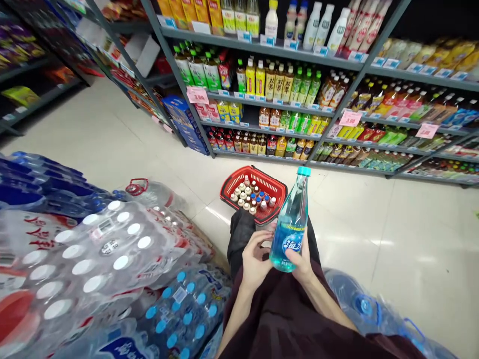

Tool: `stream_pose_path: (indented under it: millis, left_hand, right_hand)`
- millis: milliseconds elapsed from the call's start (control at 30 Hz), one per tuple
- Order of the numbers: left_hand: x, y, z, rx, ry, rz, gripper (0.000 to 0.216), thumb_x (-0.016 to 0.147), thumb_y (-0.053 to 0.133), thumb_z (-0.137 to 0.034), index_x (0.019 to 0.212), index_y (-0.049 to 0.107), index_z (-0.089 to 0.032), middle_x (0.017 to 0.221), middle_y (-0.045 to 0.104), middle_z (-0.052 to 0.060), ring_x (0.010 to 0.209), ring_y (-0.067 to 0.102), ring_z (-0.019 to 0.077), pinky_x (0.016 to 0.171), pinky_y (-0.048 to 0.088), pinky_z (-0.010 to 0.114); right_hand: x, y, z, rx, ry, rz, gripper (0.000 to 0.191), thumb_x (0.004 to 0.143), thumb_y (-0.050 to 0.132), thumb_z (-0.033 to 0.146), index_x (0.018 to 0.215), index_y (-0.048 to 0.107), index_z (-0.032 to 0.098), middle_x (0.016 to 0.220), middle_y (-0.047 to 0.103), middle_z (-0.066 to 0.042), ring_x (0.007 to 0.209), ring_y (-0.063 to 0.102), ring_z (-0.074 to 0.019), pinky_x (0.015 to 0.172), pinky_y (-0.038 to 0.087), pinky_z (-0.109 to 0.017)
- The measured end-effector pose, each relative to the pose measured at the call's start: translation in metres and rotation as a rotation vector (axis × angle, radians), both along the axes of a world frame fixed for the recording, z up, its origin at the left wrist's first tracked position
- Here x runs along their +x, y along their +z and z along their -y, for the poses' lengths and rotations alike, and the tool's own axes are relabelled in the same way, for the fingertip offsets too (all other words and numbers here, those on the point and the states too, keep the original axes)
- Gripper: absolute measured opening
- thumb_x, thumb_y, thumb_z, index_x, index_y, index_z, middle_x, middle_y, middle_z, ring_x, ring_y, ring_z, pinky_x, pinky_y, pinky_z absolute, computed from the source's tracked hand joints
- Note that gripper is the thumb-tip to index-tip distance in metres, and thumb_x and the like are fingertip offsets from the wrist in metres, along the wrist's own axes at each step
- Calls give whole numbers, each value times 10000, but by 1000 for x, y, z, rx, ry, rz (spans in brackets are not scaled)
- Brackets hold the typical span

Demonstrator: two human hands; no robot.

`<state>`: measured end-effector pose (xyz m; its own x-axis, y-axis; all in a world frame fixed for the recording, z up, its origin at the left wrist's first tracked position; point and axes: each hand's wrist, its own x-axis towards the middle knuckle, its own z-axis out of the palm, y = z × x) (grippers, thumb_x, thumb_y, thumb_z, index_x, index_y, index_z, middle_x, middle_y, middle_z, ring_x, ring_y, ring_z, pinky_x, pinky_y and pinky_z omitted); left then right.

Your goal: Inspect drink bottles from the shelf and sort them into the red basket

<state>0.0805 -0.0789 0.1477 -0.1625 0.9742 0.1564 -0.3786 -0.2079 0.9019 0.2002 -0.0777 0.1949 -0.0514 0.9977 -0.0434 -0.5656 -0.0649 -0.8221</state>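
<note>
Right hand [300, 259] grasps upright bottle [291, 227]; left hand [255, 259], fingers curled, touches its base. Beyond bottle: red basket [239, 180] of small bottles; shelves [299, 112] behind.

A clear bottle [291, 224] of pale turquoise drink carries a light blue cap and a deep blue label with white lettering. Just beyond the bottle, a red basket [258, 192] holds small bottles with white, blue and red caps. Left of the basket, shrink-wrapped water packs [112, 249] show white caps and red print; those nearer have sky-blue caps. The floor [392, 229] is glossy cream tile.
</note>
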Motion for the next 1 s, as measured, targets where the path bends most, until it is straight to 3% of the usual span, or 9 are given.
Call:
stream_pose_path:
  millis: [167,300,467,733,1000]
  left_hand:
    - [6,-3,4,-130,-145,-25,437,625,937,-172,1032,780,-193,987,790,91,880,772,217,725,652,259]
    - [4,-4,3,-21,-82,-97,390,655,916,-166,1021,784,-195,1053,764,95,941,759,221,755,653,275]
    - [1,-4,0,110,-16,-229,344,676,891,-108,979,771,-219,989,713,54,912,718,182,719,607,239]
    - [1,0,2,181,-111,-287,313,684,868,-92,924,707,-212,911,615,9,706,604,109,604,509,216]
    - [3,2,2,232,-138,-320,353,704,872,-120,647,532,-190,659,543,-44,621,515,106,601,418,235]
  right_hand:
    - [14,-11,-4,-18,-53,48,664,678,896,372,1221,521,298,1091,771,-71,945,765,-275,876,627,-475]
    - [18,-16,-11,-47,-97,47,653,648,918,368,1180,549,290,1054,772,-50,934,774,-282,851,640,-468]
    - [17,-5,-22,-129,-95,-38,457,737,818,546,1024,634,242,924,782,-73,936,767,-323,799,656,-499]
    - [18,5,-25,-281,49,-198,610,720,680,806,816,695,203,786,750,-95,896,747,-329,692,665,-451]
    - [20,7,-26,-318,85,-217,644,694,672,831,786,712,194,754,745,-96,856,743,-314,675,659,-413]
